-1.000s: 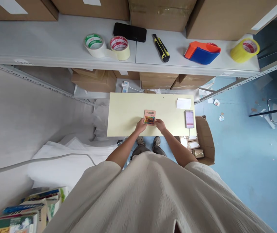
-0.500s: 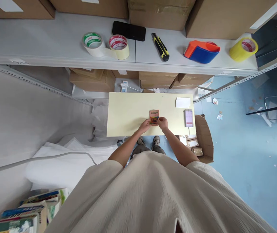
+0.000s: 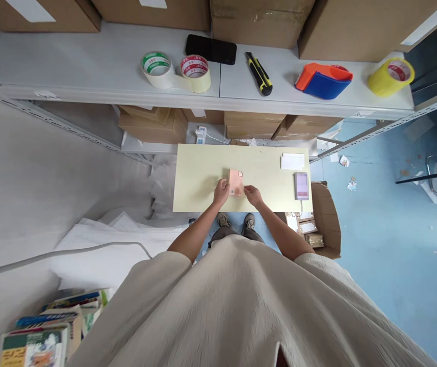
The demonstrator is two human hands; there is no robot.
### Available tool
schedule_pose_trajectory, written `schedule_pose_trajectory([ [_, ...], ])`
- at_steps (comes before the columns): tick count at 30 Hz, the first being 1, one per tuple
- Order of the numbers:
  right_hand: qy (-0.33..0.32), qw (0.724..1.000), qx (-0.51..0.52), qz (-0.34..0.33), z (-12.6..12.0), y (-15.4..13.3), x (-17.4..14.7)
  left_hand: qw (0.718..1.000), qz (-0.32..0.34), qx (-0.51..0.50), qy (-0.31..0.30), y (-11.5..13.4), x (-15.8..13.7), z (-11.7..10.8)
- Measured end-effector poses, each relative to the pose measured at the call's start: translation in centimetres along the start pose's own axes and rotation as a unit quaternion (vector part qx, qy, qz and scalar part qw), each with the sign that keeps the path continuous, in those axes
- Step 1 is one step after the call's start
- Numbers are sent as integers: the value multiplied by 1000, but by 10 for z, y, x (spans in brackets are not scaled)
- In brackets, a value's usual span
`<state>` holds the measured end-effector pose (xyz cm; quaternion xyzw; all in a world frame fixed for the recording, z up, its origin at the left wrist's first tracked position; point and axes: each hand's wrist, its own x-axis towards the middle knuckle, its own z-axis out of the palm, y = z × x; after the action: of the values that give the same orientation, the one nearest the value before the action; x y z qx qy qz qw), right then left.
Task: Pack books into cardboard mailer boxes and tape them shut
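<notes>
Pink booklet (image 3: 235,178) flipped since earlier frame, plain face up | between hands, over bench (image 3: 195,164), resting or lifted unclear | left hand (image 3: 222,192): fingers closed on left edge | right hand (image 3: 253,195): fingers bunched at right edge, hold unclear | likely best: light edge grip, corners unbent

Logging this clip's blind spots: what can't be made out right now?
All in the head view:
- Pink item: print too small; underside turned away.
- Lit screen: blurred by pixelation.
- Open carton: partly hidden by the table.
- Books: cut off by the bottom edge.
</notes>
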<state>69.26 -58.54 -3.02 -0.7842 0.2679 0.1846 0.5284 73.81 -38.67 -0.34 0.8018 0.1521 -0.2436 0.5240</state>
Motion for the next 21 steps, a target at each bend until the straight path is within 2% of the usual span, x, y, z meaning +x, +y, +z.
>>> schedule_pose_trajectory([
  [3,4,1000,2,21,2,6,1,999,-10,36,-15,-8,1,-6],
  [9,7,998,54,38,8,10,2,996,-5,89,-17,-19,5,-5],
  [16,22,990,124,69,14,3,0,995,-23,70,-60,-33,4,1],
  [21,57,989,105,89,-3,5,-1,994,-15,21,-102,-35,5,22],
])
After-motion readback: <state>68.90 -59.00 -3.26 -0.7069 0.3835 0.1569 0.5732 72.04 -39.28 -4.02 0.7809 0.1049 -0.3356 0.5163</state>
